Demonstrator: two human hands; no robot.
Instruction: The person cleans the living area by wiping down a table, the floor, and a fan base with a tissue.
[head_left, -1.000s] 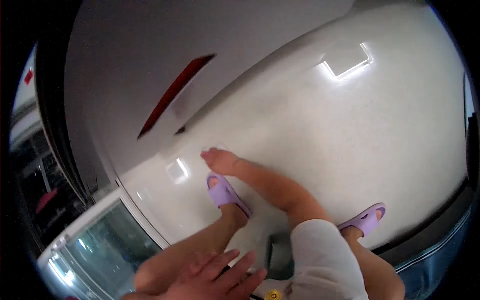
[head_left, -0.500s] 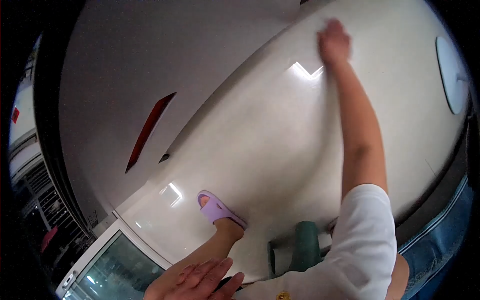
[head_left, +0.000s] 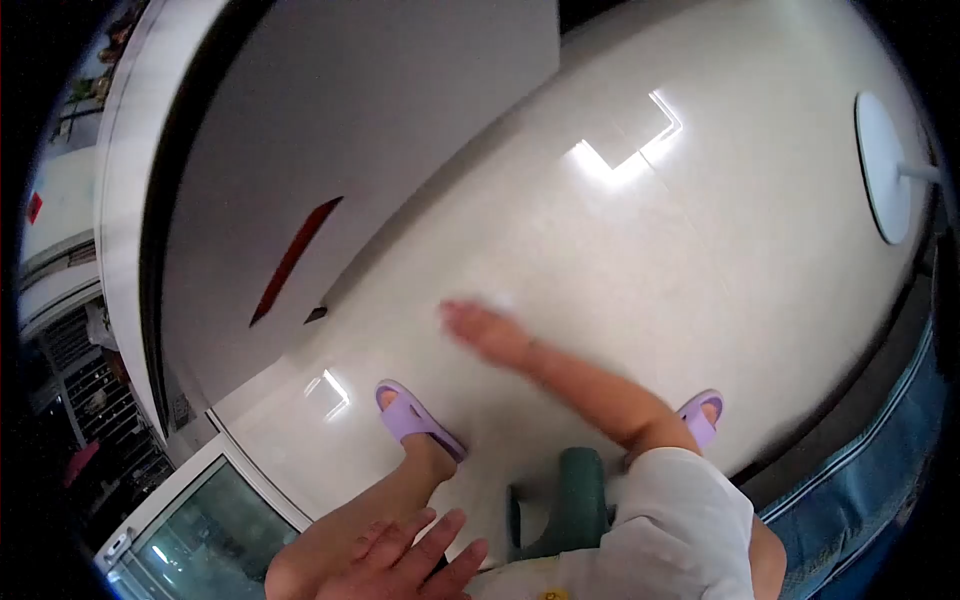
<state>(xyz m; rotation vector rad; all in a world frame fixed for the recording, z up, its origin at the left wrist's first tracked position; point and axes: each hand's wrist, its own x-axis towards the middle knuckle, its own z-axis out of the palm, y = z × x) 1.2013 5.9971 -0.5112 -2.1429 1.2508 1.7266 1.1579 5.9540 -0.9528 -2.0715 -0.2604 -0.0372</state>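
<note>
My right hand (head_left: 485,332) reaches across in front of me above the shiny floor, holding nothing that I can make out. Motion smears its fingers, and a faint whitish blur shows beside it. Low in the view, my left hand (head_left: 412,560) lies over my left leg near the knee, its fingers spread and nothing in them. Purple slippers are on my feet, the left slipper (head_left: 405,412) below the right hand and the right slipper (head_left: 703,415) beyond my forearm. Between my legs shows a dark green plastic piece (head_left: 582,490), partly hidden by my white shirt.
A grey panel (head_left: 400,110) with a red slot-like strip (head_left: 295,262) stands at the upper left. A glass door (head_left: 205,535) with a white frame is at the lower left. On the right are a round white base (head_left: 882,170) and blue fabric (head_left: 860,510) over a dark edge.
My right hand has swung from far out at the upper right back toward me and to the left. My left hand has barely moved. The view has shifted a little, showing the right slipper.
</note>
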